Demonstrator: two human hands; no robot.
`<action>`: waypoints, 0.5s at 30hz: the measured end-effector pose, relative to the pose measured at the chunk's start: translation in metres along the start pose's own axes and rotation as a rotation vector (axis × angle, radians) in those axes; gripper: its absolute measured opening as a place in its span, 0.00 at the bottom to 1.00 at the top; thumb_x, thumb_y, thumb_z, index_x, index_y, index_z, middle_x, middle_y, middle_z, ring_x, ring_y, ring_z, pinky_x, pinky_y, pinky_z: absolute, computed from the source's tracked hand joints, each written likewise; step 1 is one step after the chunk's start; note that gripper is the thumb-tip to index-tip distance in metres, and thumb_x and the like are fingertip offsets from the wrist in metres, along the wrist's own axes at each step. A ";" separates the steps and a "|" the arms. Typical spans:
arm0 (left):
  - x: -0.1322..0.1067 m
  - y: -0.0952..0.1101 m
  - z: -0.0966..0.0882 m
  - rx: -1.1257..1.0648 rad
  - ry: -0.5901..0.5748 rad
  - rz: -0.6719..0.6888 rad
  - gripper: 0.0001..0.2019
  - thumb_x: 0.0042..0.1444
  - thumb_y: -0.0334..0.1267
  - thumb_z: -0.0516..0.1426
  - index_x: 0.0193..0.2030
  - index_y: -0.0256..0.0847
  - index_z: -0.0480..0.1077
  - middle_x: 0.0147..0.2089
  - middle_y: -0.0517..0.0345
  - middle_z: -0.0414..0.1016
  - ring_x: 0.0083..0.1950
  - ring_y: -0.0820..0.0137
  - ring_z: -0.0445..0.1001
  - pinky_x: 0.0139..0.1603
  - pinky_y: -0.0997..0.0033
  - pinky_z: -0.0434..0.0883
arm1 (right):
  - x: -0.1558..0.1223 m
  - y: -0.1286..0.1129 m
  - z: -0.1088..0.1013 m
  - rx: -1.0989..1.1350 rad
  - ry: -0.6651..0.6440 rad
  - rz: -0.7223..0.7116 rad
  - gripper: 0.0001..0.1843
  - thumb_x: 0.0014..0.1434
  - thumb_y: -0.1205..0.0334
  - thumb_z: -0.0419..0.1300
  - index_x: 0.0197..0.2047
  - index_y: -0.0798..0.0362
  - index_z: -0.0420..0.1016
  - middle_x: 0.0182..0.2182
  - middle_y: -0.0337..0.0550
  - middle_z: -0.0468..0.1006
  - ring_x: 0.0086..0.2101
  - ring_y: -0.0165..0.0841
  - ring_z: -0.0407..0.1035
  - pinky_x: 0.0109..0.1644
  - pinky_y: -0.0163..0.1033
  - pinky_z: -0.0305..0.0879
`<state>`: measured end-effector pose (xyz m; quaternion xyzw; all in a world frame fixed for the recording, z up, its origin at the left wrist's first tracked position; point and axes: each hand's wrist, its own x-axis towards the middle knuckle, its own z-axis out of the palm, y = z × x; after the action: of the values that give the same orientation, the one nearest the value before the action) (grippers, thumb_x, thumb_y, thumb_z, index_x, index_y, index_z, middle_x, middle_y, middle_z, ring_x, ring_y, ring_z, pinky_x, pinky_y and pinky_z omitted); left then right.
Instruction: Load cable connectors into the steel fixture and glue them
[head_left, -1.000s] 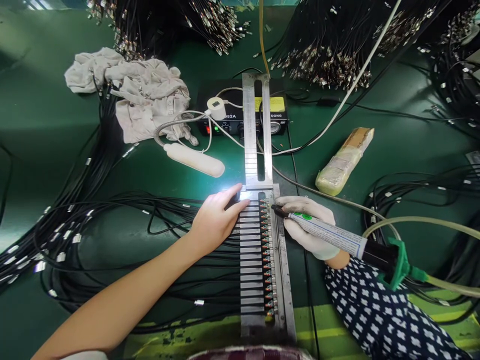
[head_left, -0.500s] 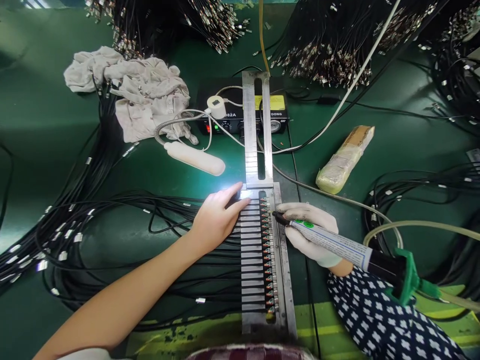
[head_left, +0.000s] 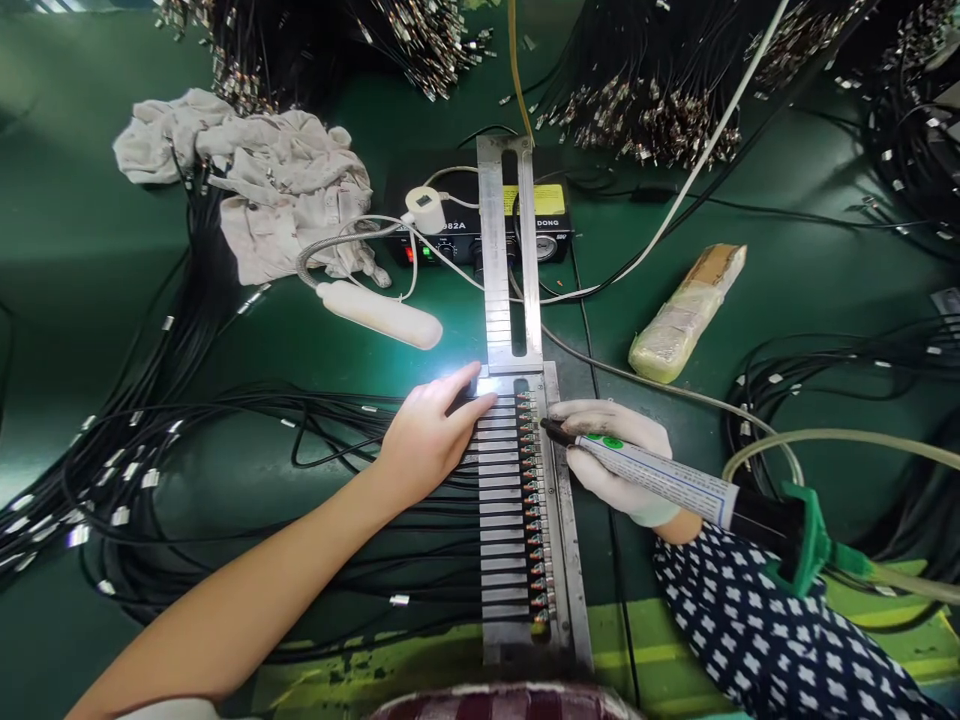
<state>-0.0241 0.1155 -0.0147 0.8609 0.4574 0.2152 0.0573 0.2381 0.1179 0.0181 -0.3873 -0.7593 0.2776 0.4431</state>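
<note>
A long metal fixture (head_left: 564, 520) lies lengthwise on the green bench and holds a row of several black cables with small connector ends (head_left: 534, 520). My bare left hand (head_left: 427, 440) rests flat on the cables at the fixture's upper left, fingers stretched out. My right hand (head_left: 619, 460), in a white glove, grips a pen-like glue dispenser syringe (head_left: 660, 478). Its dark tip touches the connector row near the fixture's top. A green fitting (head_left: 806, 548) and a pale hose lead off from the syringe's back end.
A second metal fixture (head_left: 510, 270) extends away beyond the first. Behind it stands a black dispenser controller (head_left: 551, 232). A crumpled cloth (head_left: 270, 190), a white lamp (head_left: 379, 313), a wrapped block (head_left: 686, 315) and piles of black cables (head_left: 150, 450) surround the work.
The syringe tip has shifted slightly down along the connector row. My left hand stays in place.
</note>
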 end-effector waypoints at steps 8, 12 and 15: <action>-0.001 -0.001 0.001 -0.012 0.009 -0.004 0.16 0.67 0.32 0.49 0.57 0.44 0.71 0.65 0.41 0.67 0.60 0.56 0.71 0.52 0.53 0.73 | 0.001 -0.004 -0.002 -0.013 -0.002 -0.024 0.04 0.56 0.65 0.64 0.37 0.50 0.76 0.39 0.47 0.85 0.37 0.38 0.81 0.41 0.42 0.80; -0.001 -0.001 0.001 -0.002 0.000 0.004 0.16 0.67 0.32 0.50 0.57 0.44 0.71 0.66 0.41 0.67 0.61 0.56 0.71 0.52 0.53 0.73 | 0.001 -0.003 -0.002 -0.015 0.006 -0.034 0.05 0.55 0.67 0.64 0.36 0.50 0.76 0.38 0.48 0.85 0.37 0.38 0.81 0.41 0.41 0.80; 0.000 -0.001 0.000 0.010 0.005 0.017 0.15 0.67 0.31 0.50 0.56 0.42 0.71 0.65 0.39 0.67 0.60 0.55 0.72 0.51 0.54 0.73 | 0.000 -0.002 -0.002 -0.011 0.002 -0.030 0.05 0.55 0.67 0.64 0.36 0.51 0.76 0.38 0.49 0.85 0.37 0.38 0.81 0.41 0.41 0.80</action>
<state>-0.0249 0.1160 -0.0148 0.8645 0.4513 0.2155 0.0500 0.2391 0.1173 0.0204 -0.3785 -0.7663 0.2664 0.4456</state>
